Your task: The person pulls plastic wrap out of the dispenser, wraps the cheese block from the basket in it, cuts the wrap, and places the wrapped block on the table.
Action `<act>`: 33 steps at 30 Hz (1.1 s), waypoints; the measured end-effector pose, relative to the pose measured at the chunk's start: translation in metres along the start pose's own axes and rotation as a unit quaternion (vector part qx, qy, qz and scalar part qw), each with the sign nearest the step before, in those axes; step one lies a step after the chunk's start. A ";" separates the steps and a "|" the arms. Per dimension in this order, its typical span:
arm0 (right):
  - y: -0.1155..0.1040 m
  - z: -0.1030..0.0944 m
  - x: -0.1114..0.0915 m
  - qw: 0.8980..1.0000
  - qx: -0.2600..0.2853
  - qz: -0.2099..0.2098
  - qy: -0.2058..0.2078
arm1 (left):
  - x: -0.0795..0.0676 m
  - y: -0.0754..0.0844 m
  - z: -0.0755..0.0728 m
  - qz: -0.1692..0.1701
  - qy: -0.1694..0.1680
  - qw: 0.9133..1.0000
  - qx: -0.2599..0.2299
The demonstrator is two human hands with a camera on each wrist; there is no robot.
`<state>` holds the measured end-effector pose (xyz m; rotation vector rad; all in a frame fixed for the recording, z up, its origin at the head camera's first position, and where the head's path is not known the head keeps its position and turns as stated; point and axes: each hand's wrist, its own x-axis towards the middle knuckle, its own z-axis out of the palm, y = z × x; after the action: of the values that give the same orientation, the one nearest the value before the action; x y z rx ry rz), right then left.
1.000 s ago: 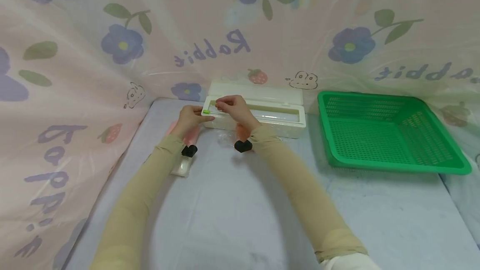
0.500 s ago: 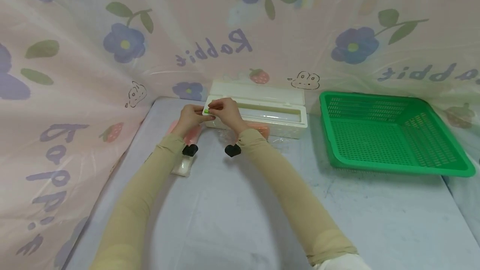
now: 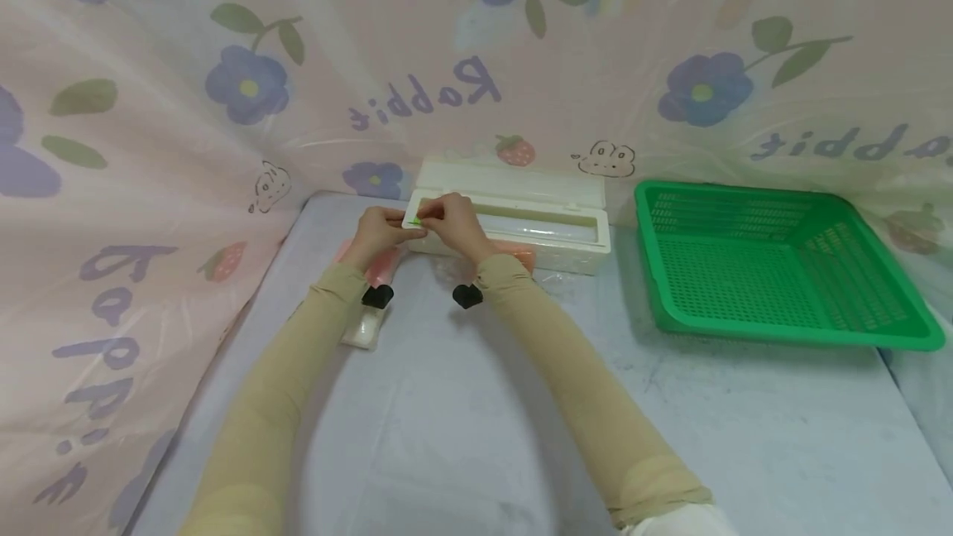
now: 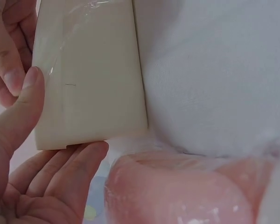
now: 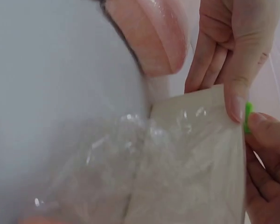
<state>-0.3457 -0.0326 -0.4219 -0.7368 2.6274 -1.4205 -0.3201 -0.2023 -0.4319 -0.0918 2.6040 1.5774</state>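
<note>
A long white cling film box (image 3: 575, 258) stands at the back of the table with its lid (image 3: 514, 180) raised. A shiny pale roll (image 3: 547, 228) lies inside it. My left hand (image 3: 378, 235) grips the box's left end, thumb on the front face and fingers spread against the end, as the left wrist view shows. My right hand (image 3: 452, 223) bends over the same corner and pinches a small green slide cutter (image 5: 248, 117) at the front rim. Clear crinkled plastic (image 5: 102, 163) hangs in front of the box.
A pink plastic-wrapped item (image 4: 177, 191) lies under my left wrist, with a white packet (image 3: 362, 331) in front of it. Something orange (image 3: 519, 255) lies by the box front. A green basket (image 3: 789, 333) stands at the right. A patterned curtain (image 3: 313, 64) rises behind.
My right hand has moved left along the box to its left corner, then slightly back right with the green slide cutter. My left hand has stayed at the box's end.
</note>
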 end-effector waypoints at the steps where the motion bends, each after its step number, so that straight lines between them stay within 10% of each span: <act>1: 0.000 -0.002 0.000 1.000 -0.006 0.000 -0.009 | 0.000 0.001 -0.001 0.000 -0.001 1.000 -0.001; 18: 0.040 -0.106 -0.049 0.994 -0.062 0.043 -0.079 | -0.004 0.003 -0.002 -0.006 -0.016 1.000 -0.019; 33: 0.049 -0.131 -0.067 0.992 -0.087 0.032 -0.088 | 0.000 -0.001 -0.002 -0.007 -0.016 1.000 -0.018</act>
<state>-0.3412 0.1207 -0.3971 -0.7479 2.6334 -1.0670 -0.3197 -0.2045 -0.4319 -0.0861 2.5454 1.6071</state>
